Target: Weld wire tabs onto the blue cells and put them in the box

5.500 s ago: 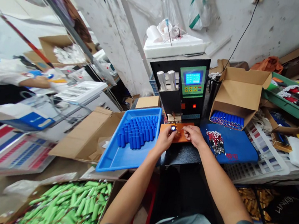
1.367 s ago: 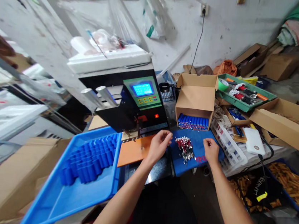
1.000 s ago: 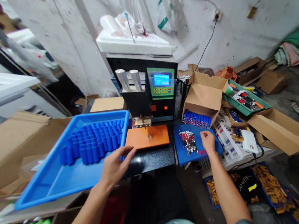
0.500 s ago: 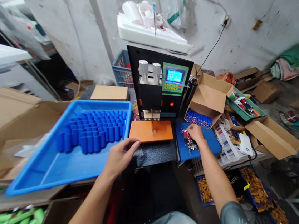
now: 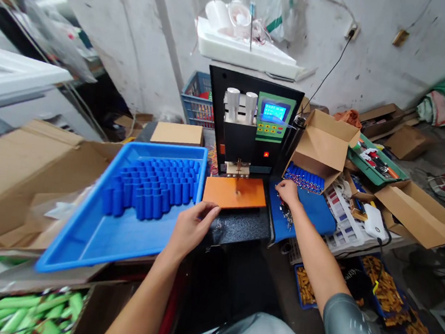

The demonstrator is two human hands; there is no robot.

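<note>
My left hand (image 5: 194, 225) is at the front left corner of an orange board (image 5: 239, 193), fingers curled and thumb close to the index finger; what they hold, if anything, is hidden. Over a blue mat (image 5: 314, 212), my right hand (image 5: 288, 192) has its fingers pinched at a pile of small red, white and metal parts (image 5: 286, 213), partly covered by the hand. Above the board stands a black spot welder (image 5: 237, 142) with a lit screen, its thin electrodes pointing down. A blue tray (image 5: 117, 243) left of my left hand holds many blue-wrapped cylindrical cells (image 5: 156, 183).
Behind the mat, an open cardboard box (image 5: 324, 141) contains blue cells with red ends. A green bin (image 5: 379, 166) of tools and a white device (image 5: 375, 222) lie farther right. Green wrapped packs (image 5: 29, 314) fill a box at lower left. Orange packs (image 5: 386, 285) sit in floor trays.
The camera view has shifted, so the scene sits farther right. My right hand has moved slightly left over the pile of small parts. My left hand stays near the board's corner.
</note>
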